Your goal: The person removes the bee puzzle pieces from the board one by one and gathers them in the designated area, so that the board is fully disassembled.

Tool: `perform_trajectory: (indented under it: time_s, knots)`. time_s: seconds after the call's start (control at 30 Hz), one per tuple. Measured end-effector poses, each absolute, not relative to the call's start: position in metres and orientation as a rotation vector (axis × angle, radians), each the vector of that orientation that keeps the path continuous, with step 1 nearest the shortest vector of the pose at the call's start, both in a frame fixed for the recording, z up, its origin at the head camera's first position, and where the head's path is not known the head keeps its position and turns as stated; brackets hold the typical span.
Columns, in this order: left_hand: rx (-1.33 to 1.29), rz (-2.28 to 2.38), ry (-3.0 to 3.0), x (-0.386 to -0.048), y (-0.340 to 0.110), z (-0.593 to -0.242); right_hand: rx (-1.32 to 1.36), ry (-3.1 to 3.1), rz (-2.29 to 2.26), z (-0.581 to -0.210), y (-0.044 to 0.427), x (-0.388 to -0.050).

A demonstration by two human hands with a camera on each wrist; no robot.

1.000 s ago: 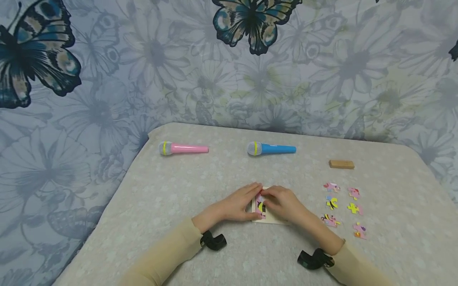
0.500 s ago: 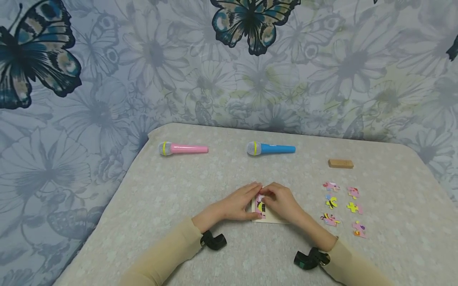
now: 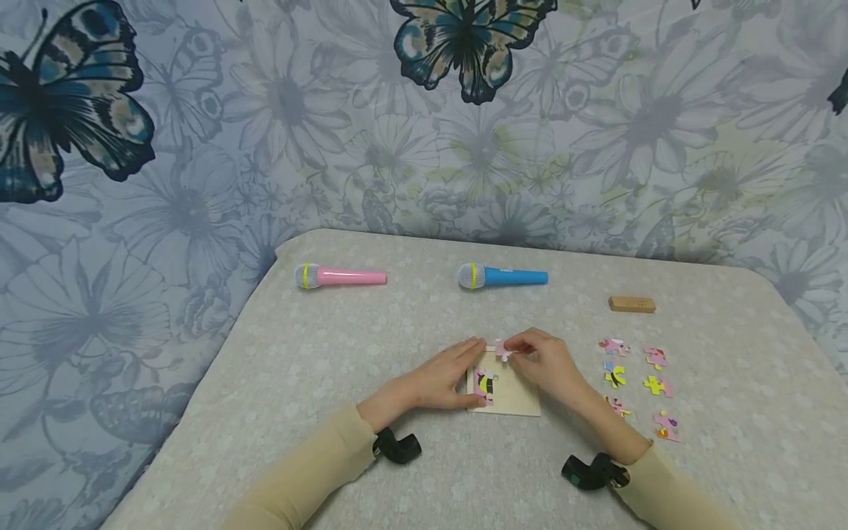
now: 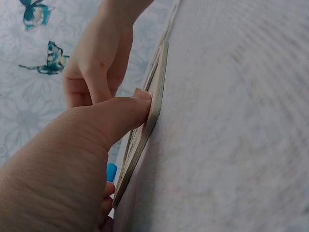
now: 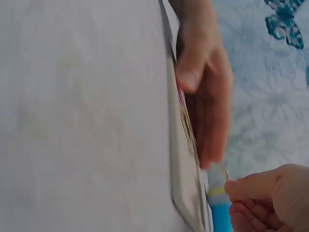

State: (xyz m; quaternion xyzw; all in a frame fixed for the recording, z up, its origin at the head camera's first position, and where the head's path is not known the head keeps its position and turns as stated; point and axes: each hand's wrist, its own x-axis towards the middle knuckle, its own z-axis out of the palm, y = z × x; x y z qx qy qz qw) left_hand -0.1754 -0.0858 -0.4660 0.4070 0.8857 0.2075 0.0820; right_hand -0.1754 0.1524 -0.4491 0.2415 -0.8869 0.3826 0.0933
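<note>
A pale wooden puzzle board (image 3: 520,390) lies on the table with pink, yellow and black pieces (image 3: 486,384) fitted along its left side. My left hand (image 3: 440,377) rests across the board's left edge, fingers extended; its thumb (image 4: 128,113) presses on the near corner. My right hand (image 3: 546,364) pinches a pink puzzle piece (image 3: 502,350) between thumb and fingertips, held over the board's far edge. In the right wrist view that piece (image 5: 225,172) shows edge-on, and the board's rim (image 5: 176,169) stands beside the left hand.
Several loose puzzle pieces (image 3: 655,358) lie in two columns to the right. Behind them is a small wooden block (image 3: 632,304). A pink microphone (image 3: 351,276) and a blue microphone (image 3: 515,277) lie toward the back. A patterned wall (image 3: 424,162) rises behind the table.
My right hand has drawn back up and right from the board's upper-left area, bringing the pink piece with it and uncovering more bare wood. The left hand stays in place.
</note>
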Motion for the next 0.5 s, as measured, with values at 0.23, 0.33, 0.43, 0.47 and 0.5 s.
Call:
perform_trajectory:
  time_s: [0.23,0.33,0.43,0.47,0.5]
  knots:
    - [1.224,0.606,2.639,-0.176,-0.086,-0.467,0.491,-2.681,1.082,-0.444,0.214,-0.188]
    - [1.223,0.608,2.635,-0.176,-0.086,-0.468,0.414,-2.724,1.084,-0.443,0.237,-0.192]
    - [1.224,0.613,2.638,-0.175,-0.086,-0.468,0.374,-2.761,1.109,-0.445,0.253,-0.194]
    - [1.225,0.614,2.64,-0.175,-0.086,-0.468,0.367,-2.77,1.117,-0.445,0.256,-0.194]
    - [1.225,0.612,2.642,-0.175,-0.086,-0.468,0.36,-2.779,1.129,-0.446,0.259,-0.194]
